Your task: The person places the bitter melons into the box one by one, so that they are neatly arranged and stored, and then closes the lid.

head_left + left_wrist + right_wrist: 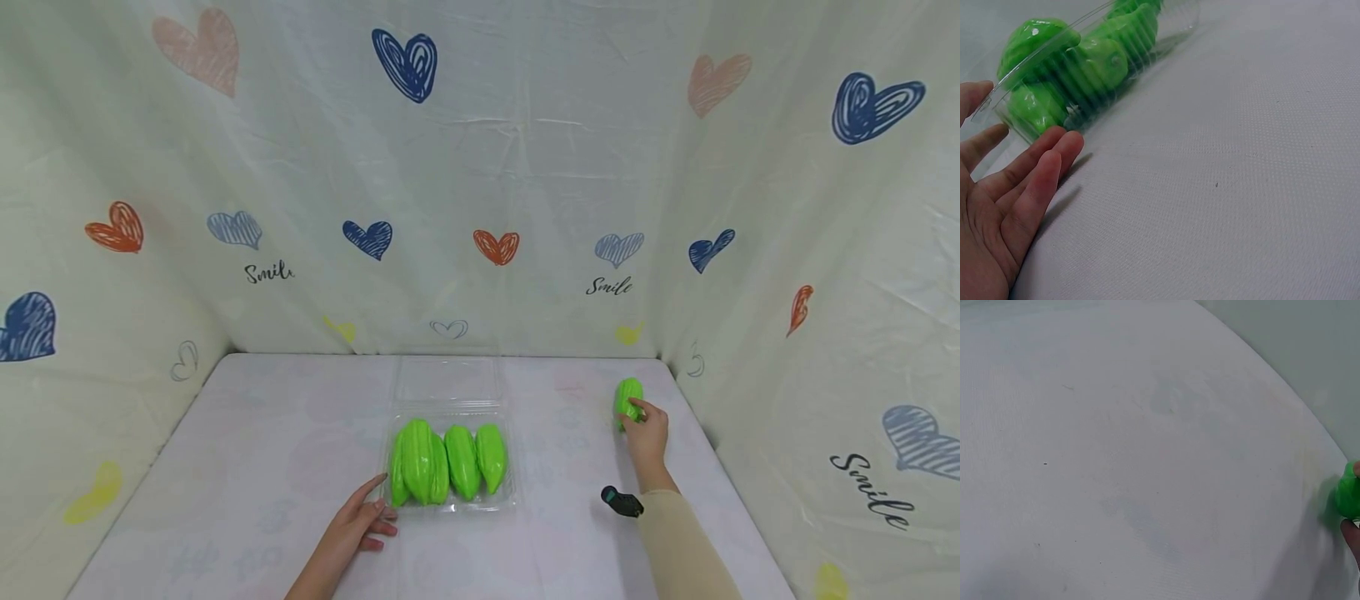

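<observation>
At the right side of the table, my right hand (647, 429) pinches a ribbed green fruit (628, 390) between thumb and fingers. Only part of that fruit (1347, 495) and some fingertips show at the right edge of the right wrist view. A clear plastic box (512, 492) stands mid-table with its lid (447, 379) folded back. Several glossy, ribbed green fruits (420, 458) lie in it, some piled on others at its left. My left hand (358, 518) is at the box's near left corner, fingers loosely extended, fingertips right at the box wall in the left wrist view.
The table (262, 442) has a pale cloth cover. Hanging curtains (517, 167) printed with hearts enclose it at the back and both sides. A black wrist camera (622, 502) juts out from the right wrist over the table.
</observation>
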Demonstrator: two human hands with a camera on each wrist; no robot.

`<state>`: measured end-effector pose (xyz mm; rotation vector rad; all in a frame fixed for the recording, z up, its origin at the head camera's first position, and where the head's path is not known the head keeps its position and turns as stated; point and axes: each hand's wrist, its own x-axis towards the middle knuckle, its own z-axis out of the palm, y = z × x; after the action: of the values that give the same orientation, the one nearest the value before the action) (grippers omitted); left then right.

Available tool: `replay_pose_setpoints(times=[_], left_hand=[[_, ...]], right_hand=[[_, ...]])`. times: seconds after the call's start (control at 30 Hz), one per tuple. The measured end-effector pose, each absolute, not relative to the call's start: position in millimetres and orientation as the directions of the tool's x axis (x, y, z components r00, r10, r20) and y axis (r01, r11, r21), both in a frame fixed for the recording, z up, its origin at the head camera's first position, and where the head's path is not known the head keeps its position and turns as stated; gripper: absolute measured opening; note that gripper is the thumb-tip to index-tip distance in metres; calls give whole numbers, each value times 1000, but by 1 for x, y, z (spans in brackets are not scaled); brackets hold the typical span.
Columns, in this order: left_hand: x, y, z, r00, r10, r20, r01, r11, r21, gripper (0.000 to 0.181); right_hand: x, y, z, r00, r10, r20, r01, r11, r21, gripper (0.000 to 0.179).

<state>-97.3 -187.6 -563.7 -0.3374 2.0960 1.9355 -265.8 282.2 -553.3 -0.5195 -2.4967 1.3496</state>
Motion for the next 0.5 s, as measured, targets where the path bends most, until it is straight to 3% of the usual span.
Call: replay_pose_setpoints(times=[0.5], left_hand=[[-99, -187, -567, -944, 7, -330, -328, 88, 941, 57]], right_hand=[[-257, 269, -547, -899, 437, 0, 198, 406, -892, 41]])
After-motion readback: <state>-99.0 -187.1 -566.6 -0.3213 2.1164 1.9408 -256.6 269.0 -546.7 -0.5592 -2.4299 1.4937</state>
